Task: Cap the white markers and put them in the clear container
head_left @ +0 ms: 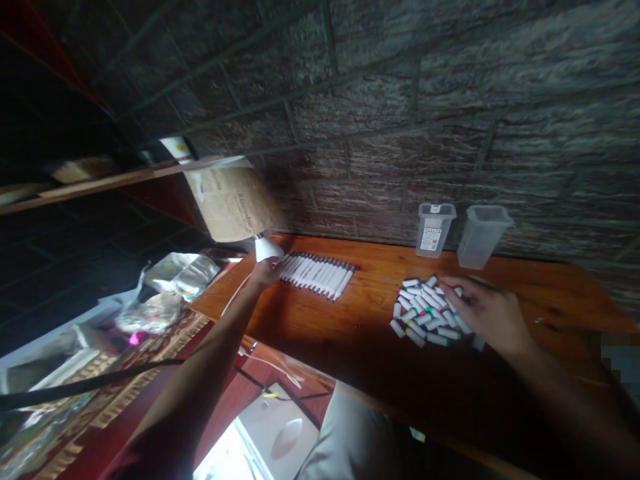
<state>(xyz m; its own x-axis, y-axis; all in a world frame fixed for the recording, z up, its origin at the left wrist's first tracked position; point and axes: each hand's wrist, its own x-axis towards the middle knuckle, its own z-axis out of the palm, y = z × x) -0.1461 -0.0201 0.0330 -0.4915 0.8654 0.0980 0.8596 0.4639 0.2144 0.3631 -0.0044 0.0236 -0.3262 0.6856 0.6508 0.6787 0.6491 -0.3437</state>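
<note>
A row of white markers (316, 275) with dark ends lies side by side on the wooden table. At the row's left end is my left hand (267, 273), close against the white lamp base (267, 249); its fingers are mostly hidden and I cannot tell what they grip. On the right lies a loose pile of short white caps (425, 310) with coloured ends. Over the pile's right edge hovers my right hand (493, 310), thumb and fingers curled together in a pinch. A small white piece shows between them, but whether it is held is unclear.
Two clear plastic containers (434, 230) stand at the back near the brick wall (360, 120). A paper-shaded lamp (235, 203) rises at the left under a wooden shelf (115, 180). Plastic bags (180, 273) lie left of the table, and a white cable (235, 293) runs off its edge.
</note>
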